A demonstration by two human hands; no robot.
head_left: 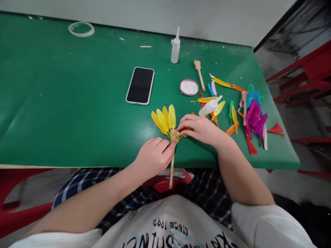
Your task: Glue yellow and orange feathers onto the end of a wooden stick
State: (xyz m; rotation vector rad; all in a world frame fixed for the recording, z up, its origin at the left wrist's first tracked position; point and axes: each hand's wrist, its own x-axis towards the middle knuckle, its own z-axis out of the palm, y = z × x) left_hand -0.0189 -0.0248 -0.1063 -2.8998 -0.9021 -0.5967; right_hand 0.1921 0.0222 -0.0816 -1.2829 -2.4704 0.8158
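A feather fan (163, 120) with a fanned row of yellow feathers lies near the table's front edge, its wooden stick handle (171, 172) jutting past the edge toward me. My left hand (156, 156) is closed on the fan's base, where feathers and stick meet. From the right, my right hand (198, 128) reaches in with its fingertips pinched at the same base, beside an orange-yellow feather partly under the hand. Whether those fingers grip a feather quill is hidden. Just beyond my right hand, a white glue bottle (210, 106) lies tilted on loose feathers.
A phone (140, 86), an upright glue bottle (175, 50), a round white disc with a red rim (189, 87) and a wooden handle (199, 74) lie farther back. Colourful feathers and red tassels (254, 117) are piled at right. A tape roll (81, 29) sits far left.
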